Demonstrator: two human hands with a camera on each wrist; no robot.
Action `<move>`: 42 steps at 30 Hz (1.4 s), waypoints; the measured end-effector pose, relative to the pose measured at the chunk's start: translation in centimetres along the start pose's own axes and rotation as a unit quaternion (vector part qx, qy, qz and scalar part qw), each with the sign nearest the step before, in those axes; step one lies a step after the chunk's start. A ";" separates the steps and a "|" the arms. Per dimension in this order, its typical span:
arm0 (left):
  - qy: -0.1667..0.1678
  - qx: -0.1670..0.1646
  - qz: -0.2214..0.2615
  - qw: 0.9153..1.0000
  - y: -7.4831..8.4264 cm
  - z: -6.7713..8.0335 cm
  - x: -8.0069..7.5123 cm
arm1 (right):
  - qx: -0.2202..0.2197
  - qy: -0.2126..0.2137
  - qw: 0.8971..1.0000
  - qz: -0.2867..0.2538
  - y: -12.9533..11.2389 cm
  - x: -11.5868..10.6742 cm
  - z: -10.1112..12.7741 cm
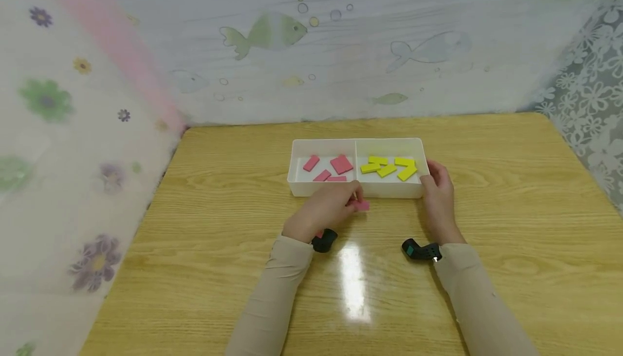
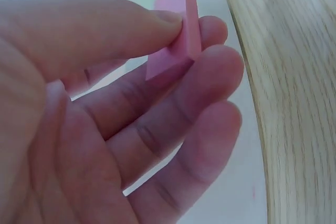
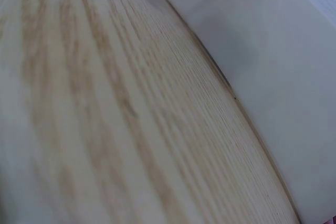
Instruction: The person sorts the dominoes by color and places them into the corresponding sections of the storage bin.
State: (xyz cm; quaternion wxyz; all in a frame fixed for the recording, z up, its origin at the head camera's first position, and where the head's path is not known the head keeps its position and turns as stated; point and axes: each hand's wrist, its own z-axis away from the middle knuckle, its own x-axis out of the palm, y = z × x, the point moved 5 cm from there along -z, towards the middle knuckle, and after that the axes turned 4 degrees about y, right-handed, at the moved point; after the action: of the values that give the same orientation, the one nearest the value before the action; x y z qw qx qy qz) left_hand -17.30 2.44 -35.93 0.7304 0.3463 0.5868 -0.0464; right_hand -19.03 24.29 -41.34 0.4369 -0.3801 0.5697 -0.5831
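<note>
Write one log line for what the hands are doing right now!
left hand: pinches pink tile in front of white tray | right hand: rests on tray's right end | tray: pink tiles left, yellow tiles right

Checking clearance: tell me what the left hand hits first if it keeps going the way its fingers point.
Probably the white tray's near wall; the left hand, pinching a pink block, points toward it, depth uncertain.

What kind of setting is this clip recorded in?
Probably a staged tabletop recording booth: a wooden table enclosed by fish-print and floral curtains, with a white divided tray of sorted pink and yellow pieces.
</note>
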 end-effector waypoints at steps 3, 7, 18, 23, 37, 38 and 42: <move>0.004 0.013 0.001 1.000 0.0 0.1 -0.1 | 0.002 -0.001 1.000 0.001 0.0 0.0 0.1; 0.009 0.021 0.010 1.000 -0.1 0.3 -0.4 | -0.001 -0.002 1.000 -0.004 0.0 0.0 0.1; -0.009 0.046 0.057 0.997 -0.6 0.7 -1.3 | 0.000 -0.002 1.000 -0.003 0.0 0.0 0.3; -0.004 0.033 0.076 0.997 -1.0 1.0 -2.2 | 0.000 0.000 1.000 -0.008 -0.1 0.0 0.3; -0.005 0.002 0.123 0.992 -1.6 1.5 -3.4 | 0.004 0.003 1.000 -0.012 0.0 -0.1 0.2; -0.003 0.000 0.124 0.992 -1.7 1.5 -3.5 | 0.002 0.004 1.000 -0.013 0.0 -0.1 0.2; 0.005 -0.016 0.119 0.993 -2.0 1.6 -3.8 | 0.002 0.002 1.000 -0.020 0.0 0.0 0.2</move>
State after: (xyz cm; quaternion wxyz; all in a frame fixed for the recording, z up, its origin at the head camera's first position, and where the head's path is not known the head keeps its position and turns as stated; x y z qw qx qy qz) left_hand -18.07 -1.25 -33.31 0.7331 0.4020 0.5461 0.0522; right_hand -18.89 24.21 -41.34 0.4248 -0.3898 0.5619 -0.5932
